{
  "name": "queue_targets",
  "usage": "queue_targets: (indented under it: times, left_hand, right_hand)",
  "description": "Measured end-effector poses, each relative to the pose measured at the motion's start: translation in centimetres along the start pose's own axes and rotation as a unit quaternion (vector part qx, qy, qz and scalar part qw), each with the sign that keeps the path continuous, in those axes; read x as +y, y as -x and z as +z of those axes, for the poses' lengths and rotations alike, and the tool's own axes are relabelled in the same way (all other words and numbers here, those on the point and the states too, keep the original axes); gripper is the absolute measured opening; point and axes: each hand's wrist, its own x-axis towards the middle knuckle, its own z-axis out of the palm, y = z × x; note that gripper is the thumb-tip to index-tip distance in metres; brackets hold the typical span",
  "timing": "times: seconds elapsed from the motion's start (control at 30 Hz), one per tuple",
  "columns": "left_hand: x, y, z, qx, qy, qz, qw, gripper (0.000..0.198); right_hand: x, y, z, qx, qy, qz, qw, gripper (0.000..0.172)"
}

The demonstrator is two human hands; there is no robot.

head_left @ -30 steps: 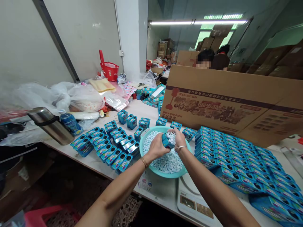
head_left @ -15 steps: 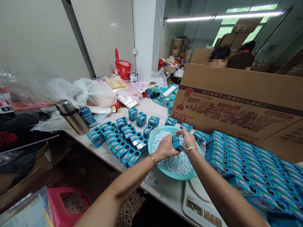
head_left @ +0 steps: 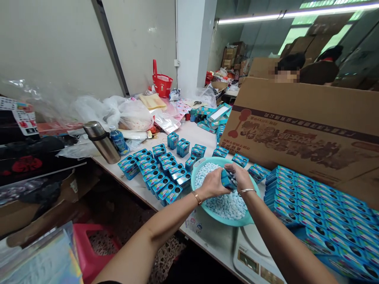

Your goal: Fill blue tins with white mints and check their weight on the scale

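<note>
Both my hands meet over a teal bowl (head_left: 204, 215) filled with small pale-blue candies (head_left: 225, 207). My left hand (head_left: 211, 184) grips a small blue box (head_left: 227, 181), fingers wrapped round it. My right hand (head_left: 241, 176) is closed against the box's far side, pinching candies at its opening. Rows of the same blue boxes (head_left: 156, 175) stand upright to the left of the bowl. A large flat stack of blue boxes (head_left: 314, 205) lies to the right.
A white scale (head_left: 251, 258) sits at the table's near edge. A big cardboard carton (head_left: 308, 126) stands behind the bowl, with a person beyond it. A steel flask (head_left: 102, 142), bottle (head_left: 119, 141), plastic bags and a red basket (head_left: 162, 83) sit left; a red stool (head_left: 89, 248) below.
The camera has swung left, shifting the scene right. My hands stay over the bowl on the blue box, a little lower towards the candies.
</note>
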Motion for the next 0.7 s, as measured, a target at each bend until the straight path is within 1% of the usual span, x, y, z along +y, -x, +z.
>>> queue_targets:
  times: [0.27, 0.37, 0.5, 0.6, 0.63, 0.7]
  left_hand:
    - [-0.7, 0.0, -0.1, 0.012, 0.004, -0.006, 1.0, 0.06]
    - [-0.9, -0.1, -0.1, 0.012, 0.002, -0.002, 1.0, 0.06]
    - [-0.7, 0.0, -0.1, 0.003, 0.013, 0.02, 1.0, 0.061]
    - [-0.7, 0.4, -0.3, -0.004, 0.071, 0.029, 0.997, 0.065]
    - [-0.8, 0.6, -0.4, 0.0, 0.1, 0.021, 0.995, 0.069]
    - [-1.0, 1.0, -0.5, 0.011, 0.156, 0.003, 0.988, 0.077]
  right_hand:
    - [-0.5, 0.2, -0.5, -0.024, -0.01, 0.047, 0.999, 0.036]
    - [-0.3, 0.5, -0.3, -0.028, -0.01, 0.03, 0.999, 0.033]
    - [0.1, 1.0, -0.2, -0.007, -0.004, 0.028, 1.0, 0.03]
    - [-0.2, 0.8, -1.3, -0.007, -0.021, 0.017, 1.0, 0.031]
    - [-0.4, 0.7, -1.8, -0.005, -0.03, 0.024, 0.999, 0.033]
    - [-0.7, 0.8, -2.7, 0.017, -0.042, 0.043, 0.998, 0.037]
